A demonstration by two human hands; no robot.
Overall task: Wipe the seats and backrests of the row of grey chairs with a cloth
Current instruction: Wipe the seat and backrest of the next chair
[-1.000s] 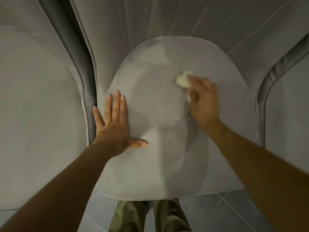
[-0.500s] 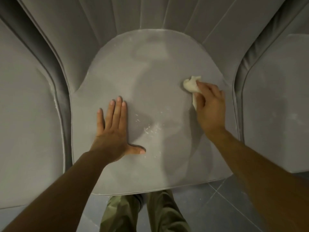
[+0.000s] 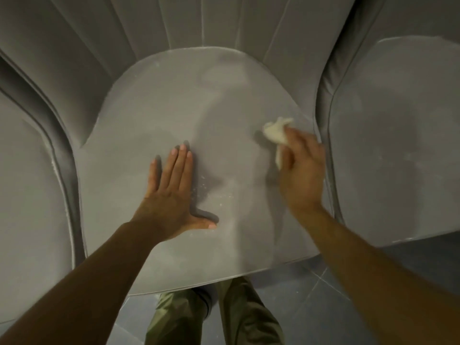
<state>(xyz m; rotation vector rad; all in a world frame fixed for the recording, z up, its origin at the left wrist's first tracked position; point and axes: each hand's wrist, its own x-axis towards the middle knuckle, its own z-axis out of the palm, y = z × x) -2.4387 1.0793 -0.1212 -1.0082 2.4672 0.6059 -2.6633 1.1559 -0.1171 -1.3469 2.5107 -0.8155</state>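
Observation:
A grey chair seat (image 3: pixel 174 108) fills the middle of the view, with its ribbed backrest (image 3: pixel 199 23) rising behind it. My left hand (image 3: pixel 171 195) lies flat on the seat, fingers spread, holding nothing. My right hand (image 3: pixel 302 168) grips a small crumpled white cloth (image 3: pixel 275 131) and presses it on the seat near its right edge. White specks and dust (image 3: pixel 211 192) lie on the seat between my hands.
Another grey chair seat (image 3: pixel 398 145) stands close on the right, and a third (image 3: pixel 27 195) on the left, each with a padded rim. Below the seat's front edge are my legs in olive trousers (image 3: pixel 214 317) and a dark tiled floor (image 3: pixel 311 282).
My right hand has slid the cloth rightward across the seat toward its right edge. My left hand has stayed flat on the seat. The view has shifted a little to the right.

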